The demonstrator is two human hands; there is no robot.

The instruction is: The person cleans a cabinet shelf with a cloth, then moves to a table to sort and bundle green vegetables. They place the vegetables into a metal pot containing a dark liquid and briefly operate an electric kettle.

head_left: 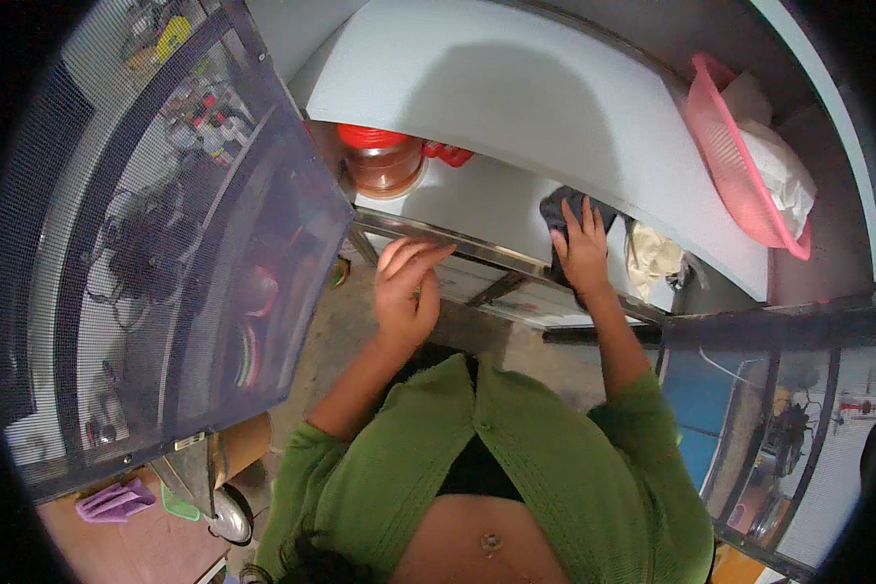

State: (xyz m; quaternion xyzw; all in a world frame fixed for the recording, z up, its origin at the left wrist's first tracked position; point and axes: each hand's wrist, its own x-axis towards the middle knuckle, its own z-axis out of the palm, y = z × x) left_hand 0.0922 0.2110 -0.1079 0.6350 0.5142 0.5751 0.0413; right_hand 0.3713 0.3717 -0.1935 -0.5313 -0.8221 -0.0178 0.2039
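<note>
My right hand (584, 251) holds a dark grey cloth (553, 209) down against the lower white shelf (501, 200), its fingers spread over the top. Part of the cloth hangs over the cabinet's metal front edge. Just in front of that edge, my left hand (409, 287) is raised with its fingers loosely bent and nothing in it. Left of the cloth stands a clear jar (384, 173) with a red lid and brown contents. A small red item (448, 154) lies beside the jar, partly hidden by the upper shelf. Cream-coloured bags (650, 255) sit right of my right hand.
Over the lower shelf juts the upper white shelf (516, 107), with a pink basket (740, 156) of white bags at its right end. Mesh doors stand open at left (263, 243) and right (779, 389). A purple cloth (117, 499) lies at lower left.
</note>
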